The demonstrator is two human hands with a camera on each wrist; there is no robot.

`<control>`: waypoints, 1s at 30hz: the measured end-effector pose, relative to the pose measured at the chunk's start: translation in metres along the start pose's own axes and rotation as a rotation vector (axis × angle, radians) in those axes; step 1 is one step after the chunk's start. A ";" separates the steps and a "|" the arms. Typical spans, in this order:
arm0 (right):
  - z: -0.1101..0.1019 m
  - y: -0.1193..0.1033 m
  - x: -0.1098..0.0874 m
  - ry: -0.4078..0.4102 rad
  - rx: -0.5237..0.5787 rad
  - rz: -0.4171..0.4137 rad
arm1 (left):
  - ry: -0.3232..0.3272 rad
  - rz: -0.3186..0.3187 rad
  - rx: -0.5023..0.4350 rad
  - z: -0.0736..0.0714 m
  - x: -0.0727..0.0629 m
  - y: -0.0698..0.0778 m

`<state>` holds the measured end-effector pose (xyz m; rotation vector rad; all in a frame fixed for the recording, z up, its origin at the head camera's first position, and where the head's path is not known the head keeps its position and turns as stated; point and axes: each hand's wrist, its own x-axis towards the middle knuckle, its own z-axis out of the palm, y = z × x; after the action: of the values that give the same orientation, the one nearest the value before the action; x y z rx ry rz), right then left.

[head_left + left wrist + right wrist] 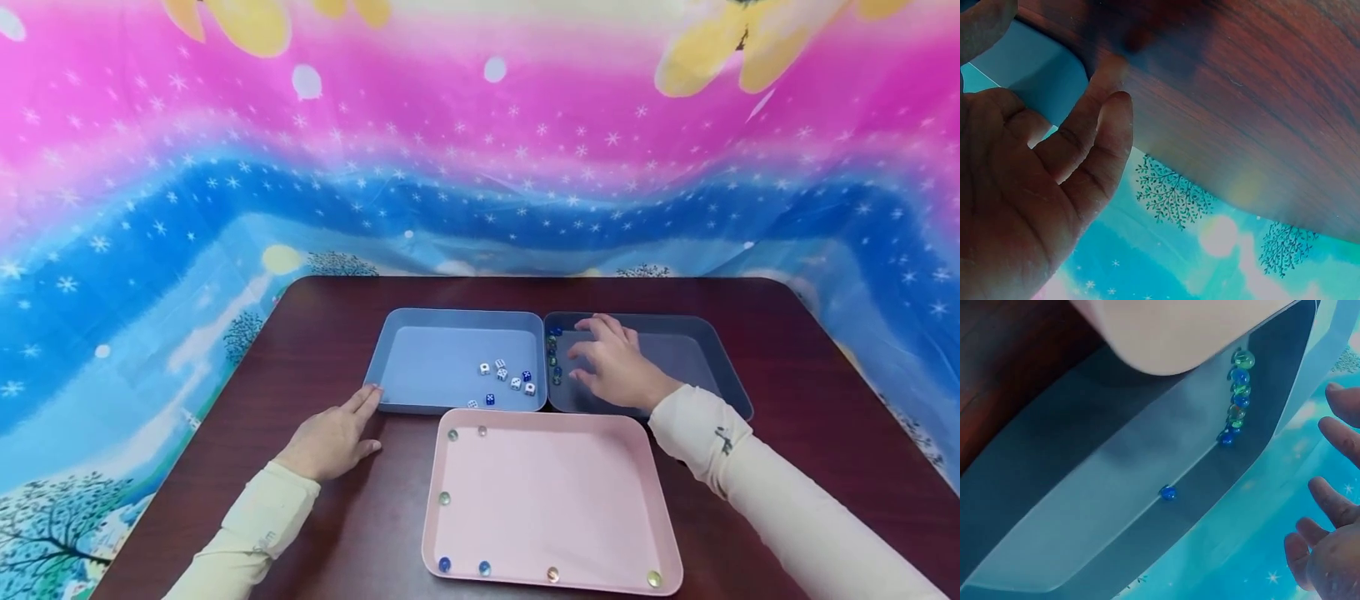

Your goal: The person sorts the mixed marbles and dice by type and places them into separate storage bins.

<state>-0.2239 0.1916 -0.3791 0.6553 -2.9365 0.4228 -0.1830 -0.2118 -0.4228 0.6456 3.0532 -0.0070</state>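
While a pale left sleeve [255,517] and a pale right sleeve [795,492] extend over the counter [360,542], the pink tray [551,500] lies nearest, between them. Along its near edge sit two blue marbles [445,564], an amber marble [552,574] and, in the right corner, a yellow-green marble [654,578]. A pale green marble [445,497] rests midway along its left side; near the far left corner are a green marble [452,434] and a clear marble [482,431], apart from each other. Left of that tray, the left hand [330,437] is at the near left corner of the blue tray [435,358], touching it or just beside it; its grip is loose, stretched forward and holding nothing. Just behind the pink tray, the blue tray holds white dice [502,375] and two blue dice [490,399], scattered toward its right side. Beside it, touching or nearly so, stands the dark tray [686,350]. Green and blue marbles [1241,399] line up along its left wall, and a lone blue marble [1168,492] sits apart from them at the foot of the far wall. Above this tray is the right hand [618,362], its grip slack and spread with nothing in it. Beyond the counter hangs a printed cloth [480,125], blue and pink with white snowflakes
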 end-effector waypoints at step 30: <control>0.011 -0.040 -0.134 -0.303 -0.247 -0.371 | 0.015 -0.004 0.004 -0.002 0.002 -0.002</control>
<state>-0.0863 0.2070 -0.4016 1.2889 -2.9578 -0.0824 -0.1853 -0.2125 -0.4210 0.6429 3.0696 -0.0080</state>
